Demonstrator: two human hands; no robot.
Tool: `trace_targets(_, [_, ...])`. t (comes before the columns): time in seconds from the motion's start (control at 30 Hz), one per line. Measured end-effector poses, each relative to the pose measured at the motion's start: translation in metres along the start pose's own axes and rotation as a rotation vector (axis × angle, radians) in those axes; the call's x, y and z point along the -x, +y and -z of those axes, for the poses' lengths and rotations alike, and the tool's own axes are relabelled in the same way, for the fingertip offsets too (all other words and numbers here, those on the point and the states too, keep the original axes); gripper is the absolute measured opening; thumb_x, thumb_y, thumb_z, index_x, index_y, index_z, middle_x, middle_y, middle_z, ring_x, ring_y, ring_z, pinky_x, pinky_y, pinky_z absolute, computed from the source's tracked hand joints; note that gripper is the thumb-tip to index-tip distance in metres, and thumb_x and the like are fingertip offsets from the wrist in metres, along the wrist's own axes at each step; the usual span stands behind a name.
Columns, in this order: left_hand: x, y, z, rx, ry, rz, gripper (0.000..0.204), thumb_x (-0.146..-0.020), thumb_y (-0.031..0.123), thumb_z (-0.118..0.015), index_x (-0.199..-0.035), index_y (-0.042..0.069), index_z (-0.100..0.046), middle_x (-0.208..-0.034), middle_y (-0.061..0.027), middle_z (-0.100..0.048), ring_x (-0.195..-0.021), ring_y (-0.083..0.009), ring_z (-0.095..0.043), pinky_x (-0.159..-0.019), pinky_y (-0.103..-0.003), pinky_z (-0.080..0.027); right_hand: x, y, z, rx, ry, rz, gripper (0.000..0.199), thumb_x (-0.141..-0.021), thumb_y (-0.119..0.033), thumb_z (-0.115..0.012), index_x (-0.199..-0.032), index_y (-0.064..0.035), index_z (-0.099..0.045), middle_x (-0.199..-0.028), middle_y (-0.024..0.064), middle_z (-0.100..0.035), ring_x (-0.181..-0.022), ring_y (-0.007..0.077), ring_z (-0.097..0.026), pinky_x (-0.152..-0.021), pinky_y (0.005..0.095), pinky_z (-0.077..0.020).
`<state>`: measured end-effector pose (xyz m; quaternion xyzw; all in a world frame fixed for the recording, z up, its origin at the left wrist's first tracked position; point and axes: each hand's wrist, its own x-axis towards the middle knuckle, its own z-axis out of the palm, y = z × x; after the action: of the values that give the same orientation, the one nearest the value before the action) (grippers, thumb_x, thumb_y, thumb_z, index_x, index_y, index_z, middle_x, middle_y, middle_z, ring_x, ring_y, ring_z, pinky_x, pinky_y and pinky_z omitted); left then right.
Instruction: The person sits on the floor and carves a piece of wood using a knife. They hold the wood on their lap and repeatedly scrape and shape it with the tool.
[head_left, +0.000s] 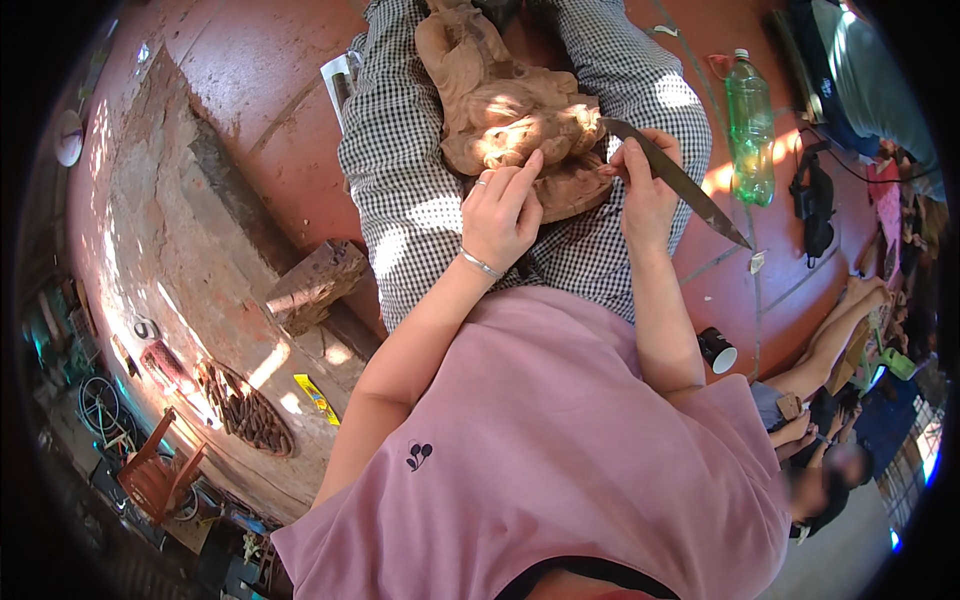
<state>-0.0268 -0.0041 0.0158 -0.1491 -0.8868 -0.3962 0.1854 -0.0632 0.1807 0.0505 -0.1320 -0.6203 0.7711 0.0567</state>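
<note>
A reddish-brown wood carving (505, 105) with rounded, swirling forms rests across my lap, between my thighs in checked trousers (400, 180). My left hand (502, 215), a silver band at the wrist, holds the carving's near side, its index finger stretched onto the sunlit surface. In my right hand (648, 190) is a long dark blade (690, 190), pinched between thumb and fingers. One end of it reaches the carving's right side; the other narrows to a point over the floor. How the blade's edge meets the wood is partly hidden by my fingers.
At left lies a thick wooden slab (190, 270) bearing a wood block (318, 285), a yellow packet (317, 399) and several carving tools (245, 408). On the tiled floor at right are a green plastic bottle (750, 130), a black strap (815, 205) and a black cup (715, 350). People sit farther right.
</note>
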Motion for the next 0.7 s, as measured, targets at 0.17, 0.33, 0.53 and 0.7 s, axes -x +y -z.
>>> trace_targets(0.17, [0.002,0.006,-0.002,0.098,0.016,0.129,0.055,-0.081,-0.003,-0.063,-0.136,0.0,-0.06,-0.086,-0.0091,-0.064,-0.073,-0.0257,-0.058,-0.071,-0.035,-0.05,0.004,0.0,0.0,0.056,-0.032,0.014,0.015,-0.102,-0.01,-0.057,-0.111,0.0012,-0.052,-0.087,0.0079,-0.064,-0.075,0.0121,-0.064,-0.069,0.0256,-0.0567])
trace_targets(0.33, [-0.007,0.012,0.006,-0.019,-0.05,0.067,0.058,-0.079,-0.004,-0.063,-0.136,0.002,-0.061,-0.086,-0.0092,-0.063,-0.073,-0.0255,-0.058,-0.073,-0.035,-0.05,0.003,0.006,0.003,-0.011,0.027,0.006,0.015,-0.104,-0.014,-0.055,-0.107,0.0014,-0.054,-0.088,0.0093,-0.065,-0.072,0.0136,-0.066,-0.069,0.0264,-0.058])
trace_targets(0.53, [0.001,0.001,0.001,0.041,-0.003,0.038,0.052,-0.073,-0.003,-0.065,-0.124,0.006,-0.069,-0.087,-0.0069,-0.062,-0.073,-0.0256,-0.059,-0.068,-0.036,-0.052,0.004,0.002,0.004,-0.036,-0.028,-0.064,0.013,-0.103,-0.011,-0.055,-0.106,0.0021,-0.053,-0.09,0.0125,-0.067,-0.073,0.0161,-0.069,-0.068,0.0293,-0.0608])
trace_targets(0.7, [0.002,0.001,-0.001,0.104,0.041,-0.024,0.042,-0.073,-0.006,-0.065,-0.113,0.002,-0.072,-0.086,-0.0086,-0.066,-0.074,-0.025,-0.061,-0.069,-0.035,-0.05,0.012,0.004,-0.001,0.116,-0.114,-0.076,0.012,-0.101,-0.01,-0.059,-0.103,0.0011,-0.056,-0.094,0.0113,-0.068,-0.077,0.015,-0.069,-0.071,0.0265,-0.0589])
